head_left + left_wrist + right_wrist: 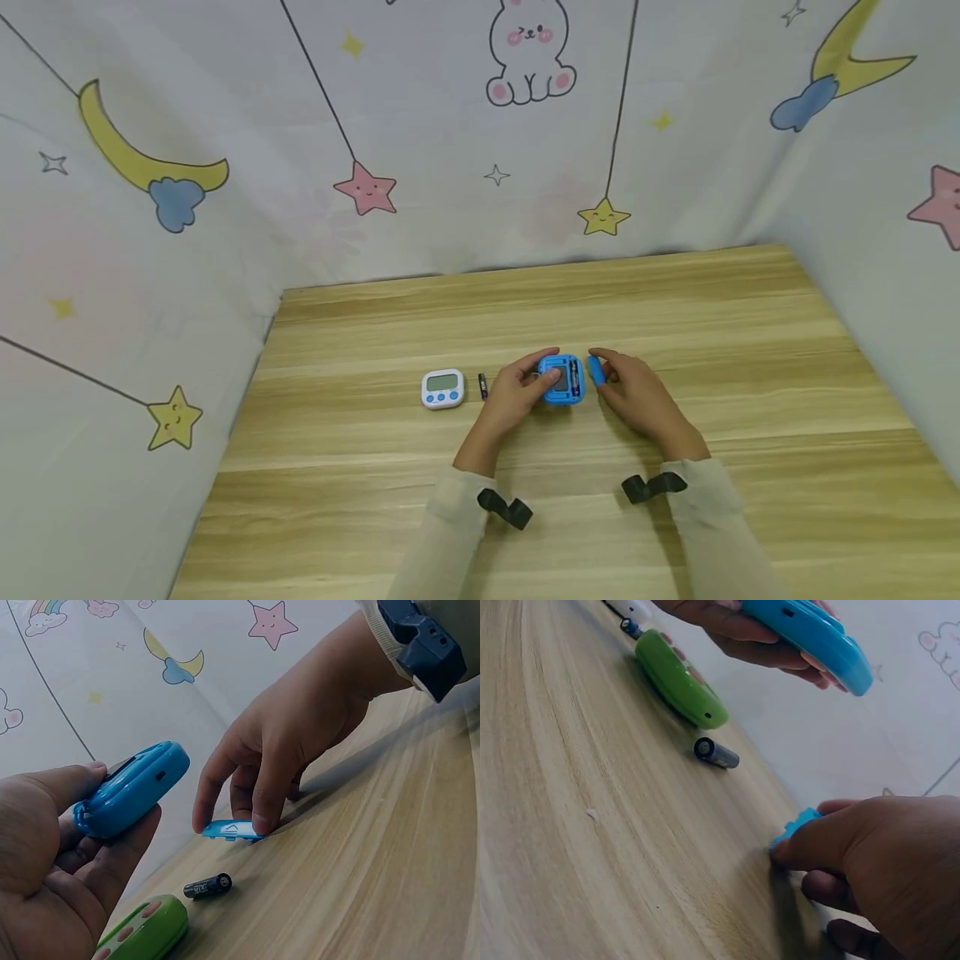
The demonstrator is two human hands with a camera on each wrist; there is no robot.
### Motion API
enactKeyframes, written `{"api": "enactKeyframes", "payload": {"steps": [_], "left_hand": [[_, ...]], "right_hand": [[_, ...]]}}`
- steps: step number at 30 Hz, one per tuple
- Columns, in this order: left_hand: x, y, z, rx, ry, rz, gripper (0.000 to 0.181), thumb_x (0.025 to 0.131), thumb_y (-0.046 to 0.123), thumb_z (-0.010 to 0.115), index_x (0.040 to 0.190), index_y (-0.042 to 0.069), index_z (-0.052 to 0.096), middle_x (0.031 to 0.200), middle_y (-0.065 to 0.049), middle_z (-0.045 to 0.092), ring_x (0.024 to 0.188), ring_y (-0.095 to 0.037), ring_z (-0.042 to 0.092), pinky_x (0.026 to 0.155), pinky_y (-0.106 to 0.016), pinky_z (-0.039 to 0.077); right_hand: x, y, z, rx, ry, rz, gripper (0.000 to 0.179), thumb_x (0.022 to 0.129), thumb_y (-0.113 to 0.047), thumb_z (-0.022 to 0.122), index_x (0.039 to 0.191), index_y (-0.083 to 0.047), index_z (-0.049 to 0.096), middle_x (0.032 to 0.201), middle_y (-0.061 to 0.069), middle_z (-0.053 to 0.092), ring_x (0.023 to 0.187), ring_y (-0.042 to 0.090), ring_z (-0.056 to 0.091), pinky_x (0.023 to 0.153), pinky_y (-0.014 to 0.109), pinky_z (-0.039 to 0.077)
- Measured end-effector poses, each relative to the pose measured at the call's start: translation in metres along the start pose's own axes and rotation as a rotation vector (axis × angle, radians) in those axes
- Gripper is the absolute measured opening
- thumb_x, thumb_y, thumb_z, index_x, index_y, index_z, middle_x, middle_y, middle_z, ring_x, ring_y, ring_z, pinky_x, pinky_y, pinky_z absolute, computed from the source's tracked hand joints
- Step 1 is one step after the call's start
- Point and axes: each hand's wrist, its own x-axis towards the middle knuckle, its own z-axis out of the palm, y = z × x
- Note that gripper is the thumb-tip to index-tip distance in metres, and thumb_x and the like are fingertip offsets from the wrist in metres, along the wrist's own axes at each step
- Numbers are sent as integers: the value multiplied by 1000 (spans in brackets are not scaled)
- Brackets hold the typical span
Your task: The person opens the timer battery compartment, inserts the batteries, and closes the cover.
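Observation:
My left hand (513,396) grips a blue digital timer (139,795) above the table, its back facing up. In the head view its battery compartment is uncovered, with a battery (575,378) lying inside. To the right, my right hand (637,393) pinches a small blue battery cover (231,829) between thumb and fingers, close over the tabletop and apart from the timer. Below the left hand in the wrist views lies a green timer (676,681) with pink buttons, hidden in the head view. A loose battery (717,753) rests beside it.
Left of the left hand, a white timer (442,389) with blue buttons lies on the wooden table (337,500). Another battery (483,386) is next to it. A white printed curtain (450,125) encloses the table's back and sides.

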Motion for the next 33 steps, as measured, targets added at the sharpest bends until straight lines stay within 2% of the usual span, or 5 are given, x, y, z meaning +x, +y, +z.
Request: {"api": "enactKeyframes", "payload": {"steps": [8,18,21,25,33], "left_hand": [[1,-4,2,-28,2,-10,44,98,20,62,139,5,55,114,-11,67,82,-9,63,74,-48,50],[1,-3,2,-42,27,-28,44,98,21,62,139,6,55,114,-10,66,86,-13,63,80,-52,51],[1,0,2,-48,39,-37,43,98,20,62,138,6,55,115,-11,66,92,-21,65,83,-49,53],[2,1,2,-63,37,-38,44,98,20,61,139,5,54,120,-13,65,104,-30,65,81,-35,55],[-1,5,1,-46,52,-15,42,99,22,60,139,9,55,123,-12,63,96,-18,66,78,-34,54]], "right_hand": [[-3,-5,-4,129,77,48,53,92,-6,66,142,-12,49,103,10,65,88,21,62,79,41,53],[-1,-29,-17,264,260,-102,50,94,-8,65,142,-15,52,100,2,65,91,15,61,80,28,54],[-1,-37,-21,279,276,-132,50,94,-6,65,141,-16,52,99,1,65,91,13,60,80,22,53],[-1,-47,-24,313,283,-166,49,93,-4,66,140,-14,54,100,1,66,92,15,61,80,22,53],[-3,-53,-20,292,254,-154,47,92,-6,68,137,-13,57,97,1,66,90,12,61,75,24,55]]}}
